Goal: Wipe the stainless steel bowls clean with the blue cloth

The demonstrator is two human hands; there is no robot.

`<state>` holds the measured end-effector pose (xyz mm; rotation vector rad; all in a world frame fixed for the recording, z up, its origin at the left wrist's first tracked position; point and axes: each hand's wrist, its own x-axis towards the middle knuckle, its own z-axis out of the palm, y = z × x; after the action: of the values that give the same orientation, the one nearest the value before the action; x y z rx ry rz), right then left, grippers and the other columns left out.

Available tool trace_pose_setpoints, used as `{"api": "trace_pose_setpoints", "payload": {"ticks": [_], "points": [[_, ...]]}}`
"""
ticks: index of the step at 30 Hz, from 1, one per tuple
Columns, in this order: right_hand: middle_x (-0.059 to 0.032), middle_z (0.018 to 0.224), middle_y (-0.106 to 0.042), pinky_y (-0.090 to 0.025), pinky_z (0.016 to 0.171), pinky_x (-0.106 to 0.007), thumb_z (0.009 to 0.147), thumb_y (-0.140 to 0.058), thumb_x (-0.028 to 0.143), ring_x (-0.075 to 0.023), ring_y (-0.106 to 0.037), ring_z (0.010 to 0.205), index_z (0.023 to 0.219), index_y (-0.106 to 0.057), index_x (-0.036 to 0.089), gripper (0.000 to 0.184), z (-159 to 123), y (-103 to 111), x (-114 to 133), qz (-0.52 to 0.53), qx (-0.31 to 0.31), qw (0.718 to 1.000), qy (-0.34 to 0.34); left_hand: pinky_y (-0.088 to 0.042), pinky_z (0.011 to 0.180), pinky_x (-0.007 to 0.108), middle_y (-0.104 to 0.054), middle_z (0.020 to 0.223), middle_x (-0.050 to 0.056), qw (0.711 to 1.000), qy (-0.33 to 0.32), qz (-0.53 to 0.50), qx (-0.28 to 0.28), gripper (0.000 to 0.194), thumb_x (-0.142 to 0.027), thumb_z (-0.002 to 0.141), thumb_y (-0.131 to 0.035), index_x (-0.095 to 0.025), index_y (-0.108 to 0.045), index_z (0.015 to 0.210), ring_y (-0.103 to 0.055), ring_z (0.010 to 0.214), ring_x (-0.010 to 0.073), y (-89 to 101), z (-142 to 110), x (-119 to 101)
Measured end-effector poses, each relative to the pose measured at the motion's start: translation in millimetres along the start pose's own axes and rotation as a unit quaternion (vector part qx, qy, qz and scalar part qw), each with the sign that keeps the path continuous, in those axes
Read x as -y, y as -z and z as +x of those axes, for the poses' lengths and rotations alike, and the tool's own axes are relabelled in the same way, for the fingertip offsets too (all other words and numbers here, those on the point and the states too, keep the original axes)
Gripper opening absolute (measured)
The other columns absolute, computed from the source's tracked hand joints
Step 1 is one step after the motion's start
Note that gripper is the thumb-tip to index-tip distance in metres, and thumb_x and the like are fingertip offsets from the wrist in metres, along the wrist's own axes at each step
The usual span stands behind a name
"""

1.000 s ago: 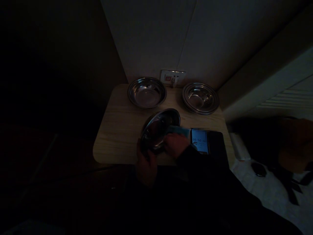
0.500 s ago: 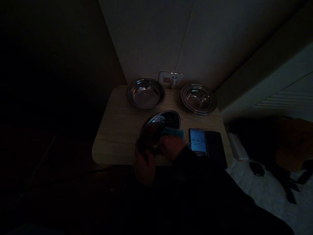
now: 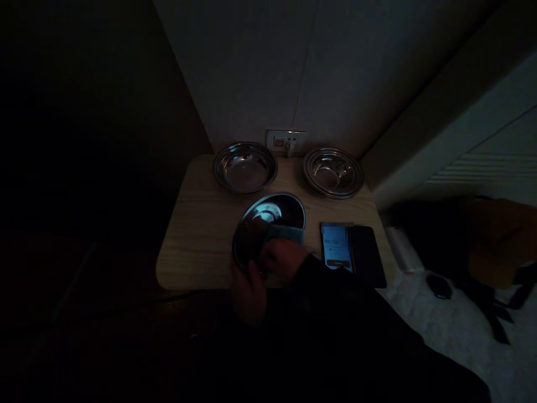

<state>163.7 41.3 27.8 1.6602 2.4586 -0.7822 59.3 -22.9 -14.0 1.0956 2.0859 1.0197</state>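
Note:
The scene is very dark. My left hand (image 3: 248, 288) grips the near rim of a steel bowl (image 3: 268, 215) and holds it tilted over the front of a small wooden table (image 3: 197, 229). My right hand (image 3: 282, 258) is closed on a light blue cloth (image 3: 287, 232) pressed inside the bowl. A dark sleeve covers my right arm.
Two more steel bowls stand at the back of the table, one on the left (image 3: 244, 167) and one on the right (image 3: 333, 172). A wall socket (image 3: 286, 142) sits between them. A lit phone (image 3: 338, 244) lies on a dark case at the right front. Bedding lies to the right.
My right hand with the cloth has slid leftward, deeper into the bowl. The bowl has tipped slightly, and the view has shifted a little.

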Motion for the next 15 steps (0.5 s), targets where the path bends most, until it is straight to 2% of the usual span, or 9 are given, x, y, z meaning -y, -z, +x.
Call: {"api": "trace_pose_setpoints", "payload": {"ticks": [2,7,11,15], "points": [[0.0002,0.093,-0.067,-0.040,0.072,-0.024,0.081,-0.049,0.026,-0.0143,-0.060,0.088,0.090,-0.065,0.025,0.018,-0.8,-0.7,1.9,0.025,0.006,1.000,0.017,-0.048,0.069,0.032,-0.063,0.101,0.015,1.000,0.007,0.012,-0.013,0.045,-0.040,0.083,-0.041,-0.013,-0.045,0.119,-0.063,0.084,0.0214,-0.4,0.8,0.9],[-0.0075,0.092,-0.067,-0.039,0.076,-0.032,0.081,-0.046,0.020,-0.0207,-0.059,0.090,0.085,-0.065,0.018,0.020,-3.4,1.0,1.4,-0.014,-0.010,0.999,-0.027,-0.047,0.063,0.031,-0.065,0.091,0.014,1.000,0.008,0.010,0.006,0.044,-0.039,0.082,-0.041,-0.012,-0.048,0.116,-0.063,0.074,0.0207,-0.5,2.3,-3.1],[-0.0026,0.093,-0.067,-0.040,0.071,-0.028,0.081,-0.048,0.026,-0.0181,-0.060,0.089,0.089,-0.064,0.023,0.019,-1.7,2.2,3.7,0.006,0.003,1.000,0.014,-0.046,0.070,0.032,-0.063,0.100,0.015,0.999,0.017,0.033,-0.010,0.043,-0.037,0.083,-0.040,-0.013,-0.045,0.119,-0.062,0.084,0.0222,-0.1,3.4,-3.9],[-0.0072,0.093,-0.067,-0.039,0.073,-0.033,0.081,-0.046,0.022,-0.0214,-0.060,0.089,0.087,-0.065,0.019,0.020,-1.4,3.2,2.4,-0.014,-0.002,1.000,-0.020,-0.046,0.068,0.031,-0.064,0.092,0.013,1.000,0.003,0.023,0.006,0.042,-0.038,0.083,-0.039,-0.014,-0.046,0.116,-0.061,0.083,0.0218,-0.4,4.3,-1.0]]}}
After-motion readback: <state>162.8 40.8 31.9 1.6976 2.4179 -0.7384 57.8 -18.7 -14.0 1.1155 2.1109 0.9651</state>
